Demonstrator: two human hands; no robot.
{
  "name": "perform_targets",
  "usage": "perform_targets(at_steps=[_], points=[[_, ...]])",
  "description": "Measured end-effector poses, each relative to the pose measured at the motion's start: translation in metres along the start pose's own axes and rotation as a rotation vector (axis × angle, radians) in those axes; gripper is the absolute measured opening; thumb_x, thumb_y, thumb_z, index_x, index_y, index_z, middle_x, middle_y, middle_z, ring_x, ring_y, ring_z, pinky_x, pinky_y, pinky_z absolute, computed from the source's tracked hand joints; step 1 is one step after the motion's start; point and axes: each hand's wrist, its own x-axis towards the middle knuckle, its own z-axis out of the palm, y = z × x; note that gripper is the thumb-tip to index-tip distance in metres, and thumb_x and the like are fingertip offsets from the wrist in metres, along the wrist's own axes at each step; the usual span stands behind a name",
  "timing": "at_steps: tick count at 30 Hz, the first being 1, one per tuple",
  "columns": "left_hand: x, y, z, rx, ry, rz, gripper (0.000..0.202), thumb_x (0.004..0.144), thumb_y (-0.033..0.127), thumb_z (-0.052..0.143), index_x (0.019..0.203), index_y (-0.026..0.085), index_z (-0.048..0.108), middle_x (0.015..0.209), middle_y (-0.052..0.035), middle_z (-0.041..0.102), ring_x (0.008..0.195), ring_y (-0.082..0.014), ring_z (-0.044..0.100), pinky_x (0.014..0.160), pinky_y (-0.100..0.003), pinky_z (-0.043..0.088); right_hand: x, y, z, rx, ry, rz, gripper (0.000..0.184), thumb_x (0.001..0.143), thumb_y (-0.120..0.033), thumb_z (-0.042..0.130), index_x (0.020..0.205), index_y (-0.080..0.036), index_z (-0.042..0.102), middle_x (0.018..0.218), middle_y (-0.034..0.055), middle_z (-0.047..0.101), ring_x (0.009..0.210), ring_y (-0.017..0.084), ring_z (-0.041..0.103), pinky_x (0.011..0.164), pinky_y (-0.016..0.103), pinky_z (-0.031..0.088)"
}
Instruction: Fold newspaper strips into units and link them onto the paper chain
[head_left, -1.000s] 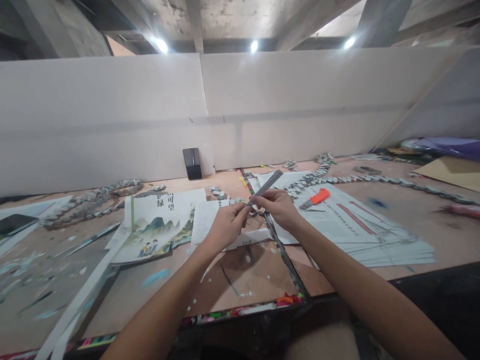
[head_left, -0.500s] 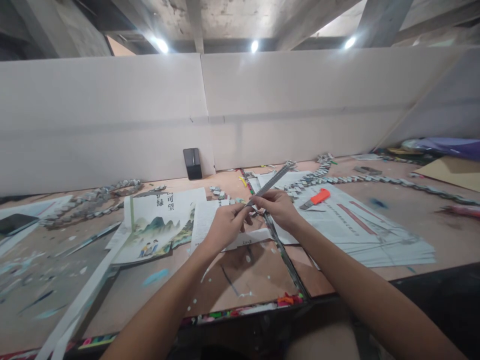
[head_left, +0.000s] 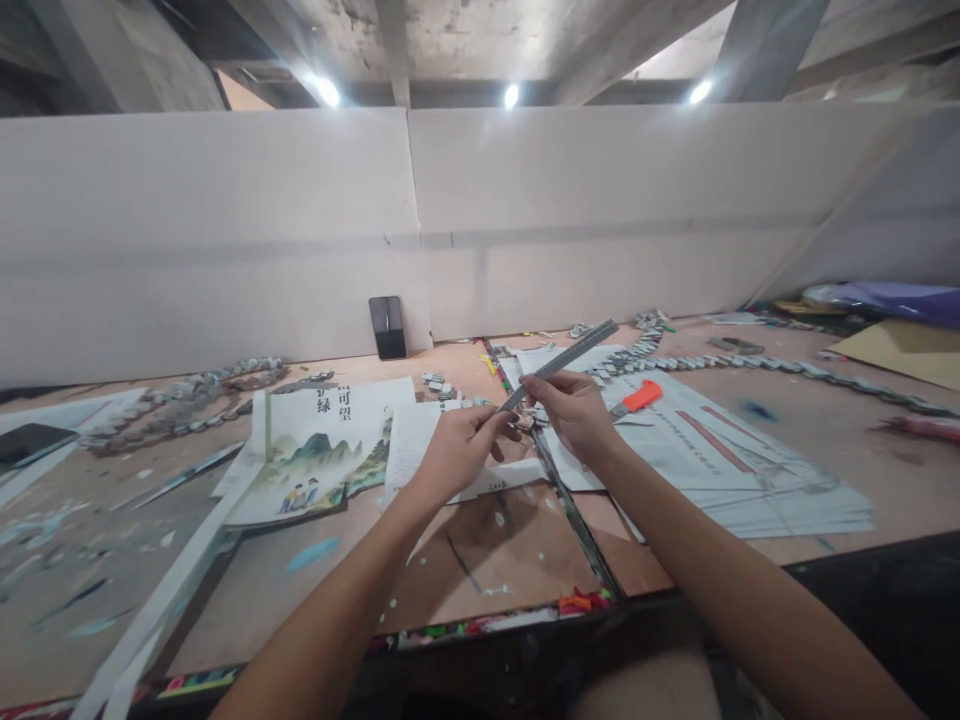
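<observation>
A long, narrow grey strip [head_left: 574, 356], which looks like folded printed paper, slants up and to the right above the table. The fingertips of my left hand [head_left: 459, 450] pinch its lower end. Further up, my right hand [head_left: 574, 412] holds the same strip between thumb and fingers. Beneath the hands lie newspaper sheets and small folded paper pieces. Just right of my right hand, an orange-handled utility knife [head_left: 637, 400] rests on a stack of newspaper [head_left: 750, 495].
Folded-paper chains lie on the left [head_left: 180, 400] and right [head_left: 795, 368]. A phone [head_left: 387, 328] leans against the white partition [head_left: 600, 200]. An illustrated printed sheet [head_left: 322, 440] lies left of centre, with a metal blade-like tool [head_left: 180, 475] beside it. Long paper strips [head_left: 169, 590] hang over the front edge.
The strip has tilted flatter, with its far end moved to the right. My right hand has shifted slightly right, away from the left hand, which still pinches the lower end.
</observation>
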Motion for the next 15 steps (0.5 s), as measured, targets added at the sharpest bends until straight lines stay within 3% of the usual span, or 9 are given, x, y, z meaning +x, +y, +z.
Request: perform_targets(at_steps=[5, 10, 15], points=[[-0.0009, -0.0012, -0.0011, -0.004, 0.002, 0.019, 0.033, 0.091, 0.037, 0.044, 0.088, 0.015, 0.068, 0.084, -0.0054, 0.073, 0.058, -0.0121, 0.063, 0.057, -0.022, 0.048, 0.0011, -0.002, -0.0015, 0.053, -0.006, 0.021, 0.02, 0.068, -0.036, 0.076, 0.063, -0.018, 0.068, 0.057, -0.0004, 0.055, 0.058, 0.013, 0.049, 0.061, 0.029, 0.039], [-0.0007, -0.0053, -0.0018, -0.004, 0.012, 0.0, 0.031, 0.09, 0.037, 0.046, 0.089, 0.016, 0.068, 0.086, -0.0051, 0.073, 0.056, -0.0119, 0.063, 0.056, -0.022, 0.047, -0.0016, 0.002, 0.0027, 0.054, -0.127, 0.141, 0.026, 0.066, -0.042, 0.075, 0.063, -0.017, 0.068, 0.059, 0.0008, 0.058, 0.061, 0.014, 0.053, 0.062, 0.029, 0.041], [0.0003, -0.0055, 0.0011, -0.047, -0.034, -0.023, 0.038, 0.092, 0.042, 0.041, 0.097, 0.014, 0.067, 0.091, -0.0078, 0.073, 0.059, -0.0128, 0.064, 0.057, -0.023, 0.048, -0.0011, 0.0073, 0.0024, -0.015, -0.087, 0.112, 0.03, 0.068, -0.045, 0.073, 0.061, -0.016, 0.066, 0.061, 0.001, 0.058, 0.064, 0.015, 0.054, 0.064, 0.029, 0.042]])
